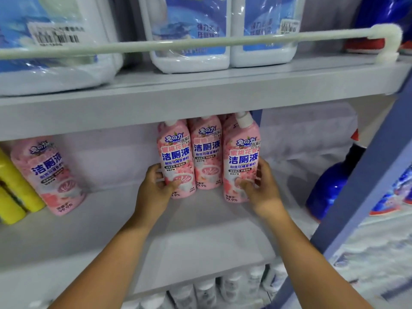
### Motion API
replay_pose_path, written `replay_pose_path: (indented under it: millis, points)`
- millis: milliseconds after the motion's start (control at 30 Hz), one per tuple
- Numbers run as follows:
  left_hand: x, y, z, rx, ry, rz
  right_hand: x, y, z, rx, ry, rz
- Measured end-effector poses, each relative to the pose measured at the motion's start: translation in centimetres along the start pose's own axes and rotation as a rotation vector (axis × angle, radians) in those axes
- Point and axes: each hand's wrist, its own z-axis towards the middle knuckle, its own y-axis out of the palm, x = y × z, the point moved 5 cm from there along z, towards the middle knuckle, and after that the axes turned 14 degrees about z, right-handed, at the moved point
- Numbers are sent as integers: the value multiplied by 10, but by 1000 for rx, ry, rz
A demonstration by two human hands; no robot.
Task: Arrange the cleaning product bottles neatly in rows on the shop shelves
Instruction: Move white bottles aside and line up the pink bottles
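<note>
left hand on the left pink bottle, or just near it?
Touching. Head view: left hand fingers wrap the left pink bottle, thumb across its front.

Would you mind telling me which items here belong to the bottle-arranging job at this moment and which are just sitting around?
In the job:
left hand gripping the left pink bottle
right hand gripping the right pink bottle
middle pink bottle between them
lone pink bottle far left

Just there:
yellow bottles
white jugs on the shelf above
blue bottle at right
</note>
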Motion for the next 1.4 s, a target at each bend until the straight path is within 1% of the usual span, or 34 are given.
replay_pose_path:
  millis: [200,467,633,667,700,733,833,900,967,1000,1100,1233,1300,1400]
  points:
    - [-7,3,11,2,-62,36,19,-12,4,66,-3,82]
    - [-8,9,9,82,-31,15,29,-11,8,77,-25,101]
    - [-8,6,11,27,-24,35,29,-11,9,64,-42,98]
    - [-11,-1,8,48,-17,38,30,-11,8,60,-40,96]
    - [-15,-14,5,106,-11,23,30,-11,8,54,-40,91]
    - [-21,-31,0,197,-8,-5,30,-10,8,51,-39,90]
    - [-53,-104,-14,562,-39,-42,33,-12,9,44,-31,102]
    - [-78,-154,-22,750,-119,14,39,-13,11,46,-28,113]
    - [-94,-189,-26,841,-199,74,47,-13,14,47,-26,140]
    - [-97,-201,-27,856,-209,106,52,-13,16,55,-12,153]
    - [-104,-212,-17,772,-215,122,59,-14,18,62,25,170]
    - [-112,-220,12,623,-193,73,52,-9,14,63,21,151]
    - [-116,-220,25,555,-222,87,45,-7,11,84,-5,117]
    - [-120,-221,32,545,-267,125,45,-7,9,85,-9,17]
